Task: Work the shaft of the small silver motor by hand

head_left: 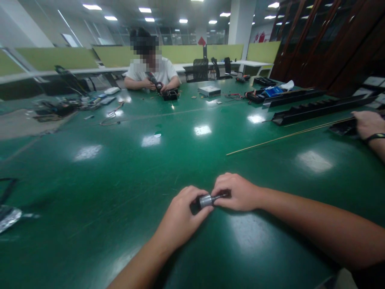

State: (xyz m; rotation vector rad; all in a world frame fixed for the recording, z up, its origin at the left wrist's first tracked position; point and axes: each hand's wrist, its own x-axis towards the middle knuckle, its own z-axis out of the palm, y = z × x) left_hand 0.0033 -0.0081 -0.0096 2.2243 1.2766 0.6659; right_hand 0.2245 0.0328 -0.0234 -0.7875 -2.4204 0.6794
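Both my hands meet low on the green table (pixel 126 168), near its front edge. My left hand (pixel 182 216) is closed round a small silver cylinder (pixel 205 200), perhaps a little motor, whose dark rear end sits against my palm. My right hand (pixel 236 192) pinches a thin dark part at the cylinder's front end. The fingers hide most of that part. Both hands rest on or just above the tabletop.
A thin brass rod (pixel 288 135) lies diagonally at the right. Long black trays (pixel 315 110) stand behind it. Another person's hand with a wristband (pixel 368 124) rests at the right edge. A seated person (pixel 152 70) works across the table. Cables and parts (pixel 69 105) lie far left.
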